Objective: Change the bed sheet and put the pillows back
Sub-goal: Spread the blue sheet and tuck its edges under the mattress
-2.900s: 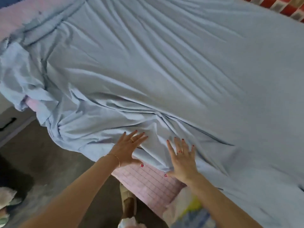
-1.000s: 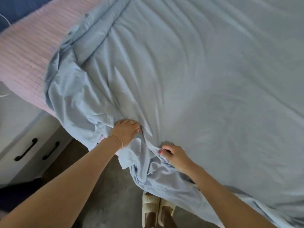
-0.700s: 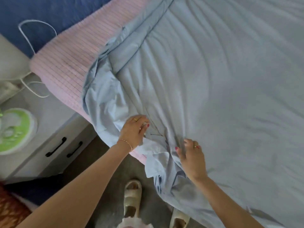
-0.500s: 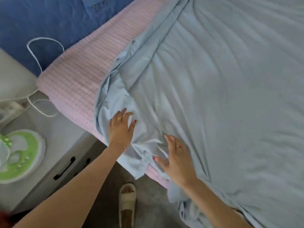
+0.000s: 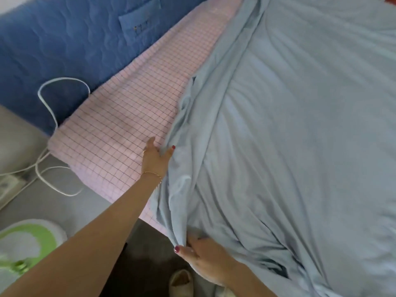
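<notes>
Light blue crumpled bed sheet [image 5: 300, 136] covers most of the bed, bunched in long folds along its left edge; it stops short of the head end, leaving a strip of pink grid-checked mattress cover [image 5: 120, 125] bare. Left hand [image 5: 155, 157] reaches out along the sheet's left edge, palm down on the pink cover, thumb spread onto the blue fabric; the other fingers are partly tucked under the sheet's edge, so can't tell if they're gripping it or just pressing flat. Gold chain bracelet [image 5: 153, 174] on that wrist, ring on one finger. Right hand [image 5: 205, 258] is at the near side of the bed, thumb and fingers closed on a gathered fold of the sheet where it hangs over the mattress edge; red polish visible on the thumbnail. Dark blue quilted headboard panel [image 5: 64, 50] runs along the head of the mattress. Left of the bed, a grey tabletop [image 5: 64, 206] carries a loose white cable [image 5: 49, 108] that loops up against the headboard, plus a round green-and-white object [image 5: 27, 243] at the lower left, blurred. Dark floor [image 5: 145, 254] below, with a pale sandal [image 5: 181, 281] near the right wrist.
</notes>
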